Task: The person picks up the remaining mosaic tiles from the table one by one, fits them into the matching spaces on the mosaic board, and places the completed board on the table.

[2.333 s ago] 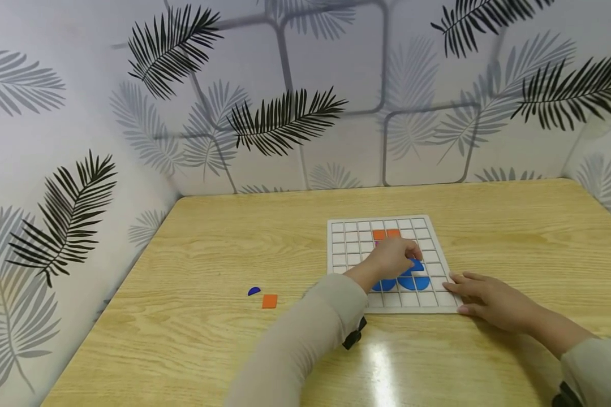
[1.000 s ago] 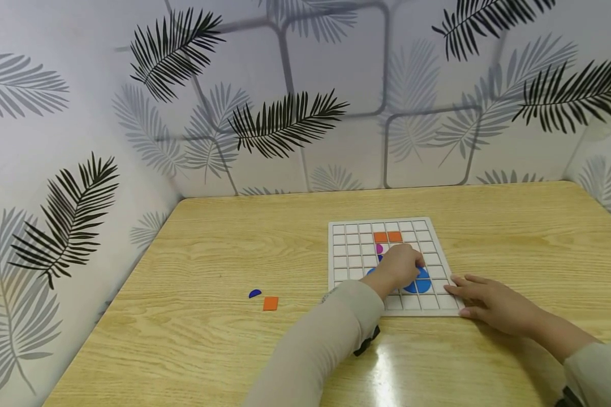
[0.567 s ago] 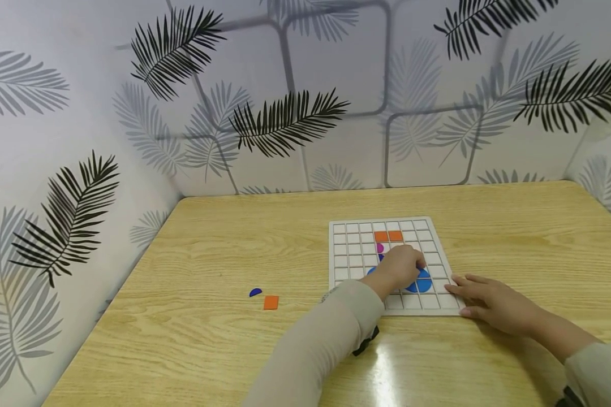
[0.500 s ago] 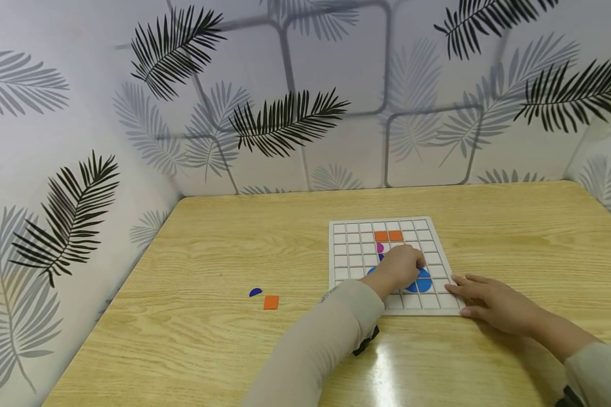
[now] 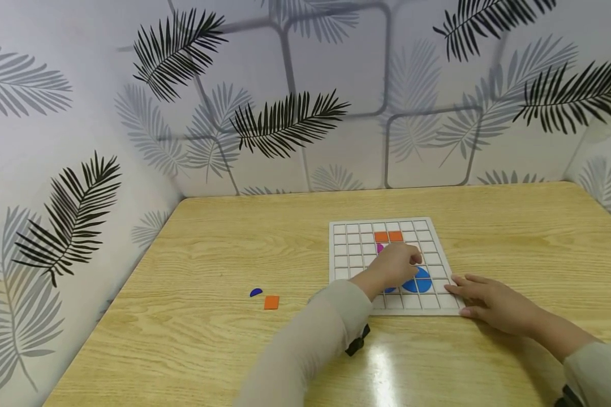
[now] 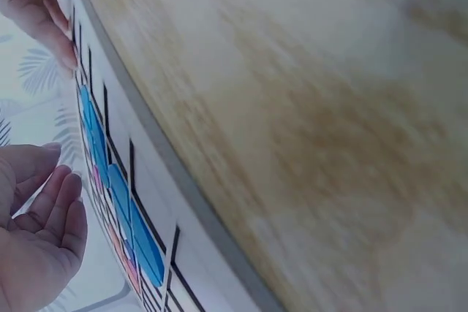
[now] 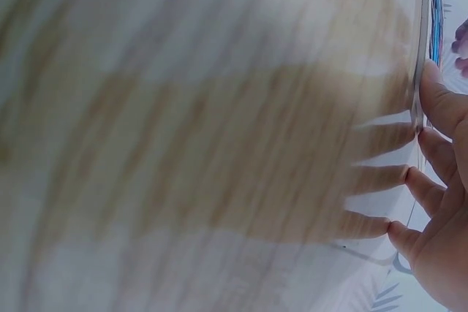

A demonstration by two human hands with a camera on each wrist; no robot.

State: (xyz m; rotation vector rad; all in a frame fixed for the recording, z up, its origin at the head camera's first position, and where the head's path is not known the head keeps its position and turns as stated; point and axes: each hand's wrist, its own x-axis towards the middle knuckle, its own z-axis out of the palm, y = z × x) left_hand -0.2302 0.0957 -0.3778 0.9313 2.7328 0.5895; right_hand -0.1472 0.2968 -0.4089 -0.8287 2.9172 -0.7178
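My left hand (image 5: pixel 393 264) hovers close over the white grid board (image 5: pixel 347 249), fingers loosely curled; the left wrist view shows nothing between its thumb and fingers. Below its fingertips lie blue curved pieces (image 5: pixel 417 284) that form a round shape, and more blue pieces sit partly hidden under the hand. Two orange squares (image 5: pixel 388 236) fill cells near the board's far side, with a magenta piece (image 5: pixel 379 247) below them. My right hand (image 5: pixel 496 302) rests at the board's near right corner; in the right wrist view its thumb touches the edge and its spread fingertips meet the table.
On the wooden table (image 5: pixel 209 243), left of the board, lie a dark blue half-circle (image 5: pixel 256 292) and a loose orange square (image 5: pixel 271 302). A wall with a leaf pattern (image 5: pixel 336 147) stands behind the table.
My left hand pressed down on the blue pieces, then lifted slightly and shifted a little left, uncovering more of the blue round shape. The right hand stays at the board's corner.
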